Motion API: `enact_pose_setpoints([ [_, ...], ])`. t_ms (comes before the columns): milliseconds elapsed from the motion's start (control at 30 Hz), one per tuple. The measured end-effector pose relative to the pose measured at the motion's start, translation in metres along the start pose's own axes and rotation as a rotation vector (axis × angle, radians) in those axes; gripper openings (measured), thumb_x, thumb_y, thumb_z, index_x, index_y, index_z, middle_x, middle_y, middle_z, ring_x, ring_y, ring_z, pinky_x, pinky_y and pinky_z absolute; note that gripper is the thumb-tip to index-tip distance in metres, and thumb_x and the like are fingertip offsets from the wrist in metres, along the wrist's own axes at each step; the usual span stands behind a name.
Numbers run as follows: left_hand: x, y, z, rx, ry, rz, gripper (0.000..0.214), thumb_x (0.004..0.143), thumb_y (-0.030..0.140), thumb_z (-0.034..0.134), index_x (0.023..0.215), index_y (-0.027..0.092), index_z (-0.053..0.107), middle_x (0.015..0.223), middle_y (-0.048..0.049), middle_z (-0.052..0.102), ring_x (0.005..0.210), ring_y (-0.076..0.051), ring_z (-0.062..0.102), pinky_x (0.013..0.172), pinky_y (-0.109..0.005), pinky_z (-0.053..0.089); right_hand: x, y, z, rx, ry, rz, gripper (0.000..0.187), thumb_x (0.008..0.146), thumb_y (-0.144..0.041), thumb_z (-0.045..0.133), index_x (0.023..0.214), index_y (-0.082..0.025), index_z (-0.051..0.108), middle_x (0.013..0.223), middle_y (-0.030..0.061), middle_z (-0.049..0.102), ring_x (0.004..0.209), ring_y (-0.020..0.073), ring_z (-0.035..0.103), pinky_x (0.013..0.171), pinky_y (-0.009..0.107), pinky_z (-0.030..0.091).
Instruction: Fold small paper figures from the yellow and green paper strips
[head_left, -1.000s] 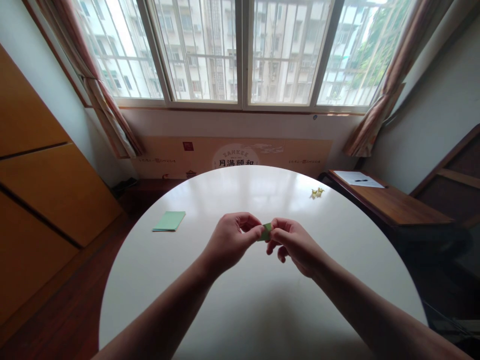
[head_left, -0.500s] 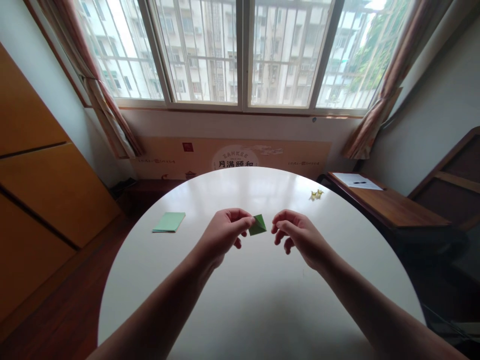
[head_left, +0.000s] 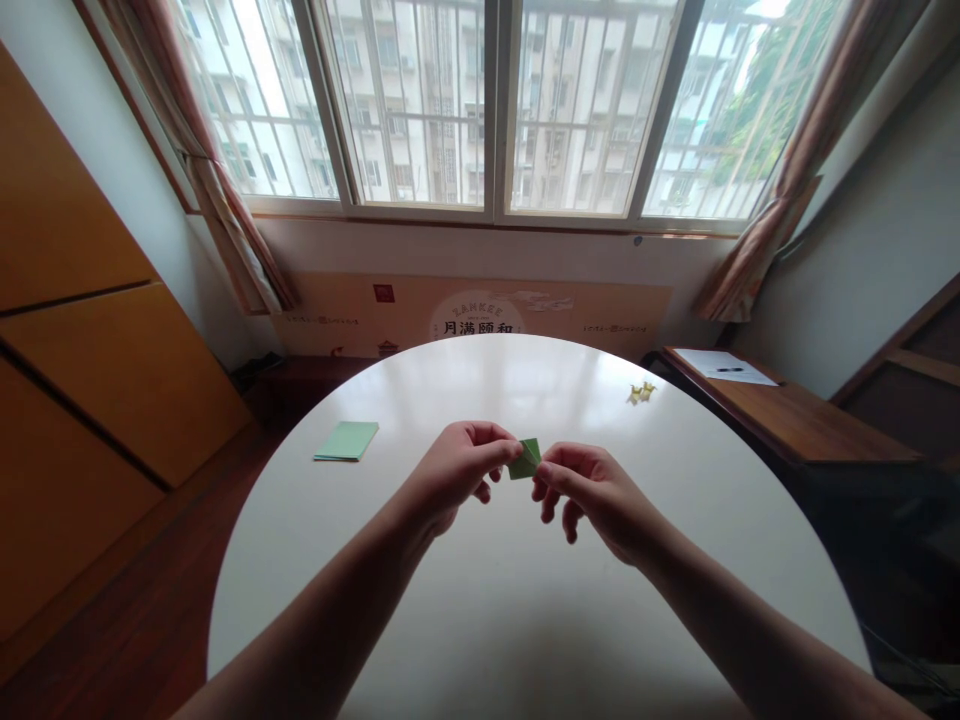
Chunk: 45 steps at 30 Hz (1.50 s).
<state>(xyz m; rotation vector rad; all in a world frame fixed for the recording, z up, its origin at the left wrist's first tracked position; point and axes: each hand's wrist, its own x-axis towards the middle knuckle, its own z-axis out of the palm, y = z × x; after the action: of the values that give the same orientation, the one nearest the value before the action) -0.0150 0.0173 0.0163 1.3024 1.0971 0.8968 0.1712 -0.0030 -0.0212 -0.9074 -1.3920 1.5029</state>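
A small folded square of green paper [head_left: 524,461] is held up over the white round table [head_left: 450,620]. My left hand [head_left: 472,465] pinches its left edge between thumb and forefinger. At the paper's lower right corner, my right hand [head_left: 581,485] grips with thumb and forefinger, its other fingers loosely curled. Crease lines show on the paper's face. On the left part of the table lies a stack of light green paper [head_left: 347,441]. Small yellow folded paper figures [head_left: 641,392] stand at the far right of the tabletop.
Beyond the table is a wall with a printed banner [head_left: 322,310] under a barred window. At the right stands a wooden side table [head_left: 825,420] bearing a white sheet [head_left: 721,366] and a dark pen-like item. An orange-brown cabinet [head_left: 97,400] rises on the left.
My right hand has moved in from the right and taken the paper's lower right corner. My left hand keeps its pinch. The whole view has shifted slightly.
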Motion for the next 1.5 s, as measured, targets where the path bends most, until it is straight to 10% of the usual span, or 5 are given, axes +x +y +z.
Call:
enact_pose_setpoints([
  [500,0.004,-0.001,-0.005,0.023,0.023,0.013,0.018,0.068,0.031,0.072,0.071,0.015,0.066,0.062,0.001,0.054,0.057,-0.01,0.045,0.04,-0.016,0.032,0.002,-0.005,-0.008,-0.178,-0.104,0.101,0.014,0.081,-0.028,0.07,0.08,-0.015,0.064,0.075,0.0032,0.068,0.06,0.015,0.066,0.037,0.016,0.044],
  [733,0.005,-0.005,-0.005,0.252,-0.165,0.013,0.019,0.072,0.03,0.071,0.079,0.012,0.072,0.062,-0.0008,0.059,0.055,-0.011,0.05,0.041,-0.018,0.038,0.008,-0.004,-0.014,-0.122,0.02,0.075,0.027,0.089,-0.043,0.063,0.092,-0.017,0.068,0.08,0.0038,0.066,0.065,0.016,0.066,0.04,0.019,0.047],
  [1500,0.003,-0.006,-0.003,0.09,-0.121,0.31,0.016,0.077,0.024,0.073,0.089,0.013,0.075,0.08,-0.0072,0.072,0.073,-0.018,0.064,0.049,-0.021,0.05,0.0,-0.012,-0.005,0.15,0.15,0.028,0.025,0.078,-0.039,0.077,0.084,-0.018,0.066,0.081,0.0032,0.069,0.062,0.0151,0.066,0.04,0.018,0.045],
])
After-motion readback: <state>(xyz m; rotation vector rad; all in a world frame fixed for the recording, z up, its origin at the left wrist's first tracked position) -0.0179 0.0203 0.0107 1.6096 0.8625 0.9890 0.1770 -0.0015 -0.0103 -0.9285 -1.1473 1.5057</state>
